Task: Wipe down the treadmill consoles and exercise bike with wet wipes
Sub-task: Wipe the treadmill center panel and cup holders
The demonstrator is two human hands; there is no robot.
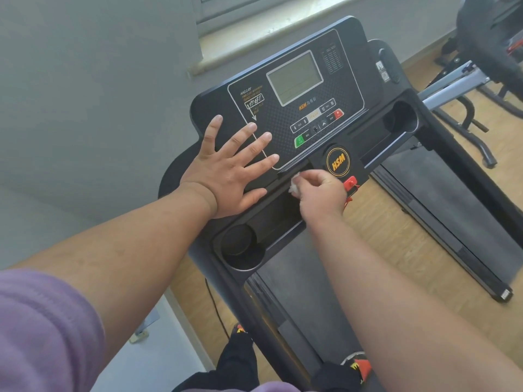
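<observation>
A black treadmill console (334,89) with a grey screen (294,76), buttons and an orange HSM badge (338,161) fills the middle of the head view. My left hand (229,174) lies flat with fingers spread on the console's left side. My right hand (321,193) pinches a crumpled white wet wipe (294,185) and presses it against the narrow ledge just below the control panel, left of the red safety key (350,183).
Cup holders sit at the console's lower left (240,250) and right (402,117). The treadmill belt (441,193) runs down to the right over a wooden floor. Another exercise machine's frame (464,80) stands at the right. A grey wall and window sill (254,38) are behind.
</observation>
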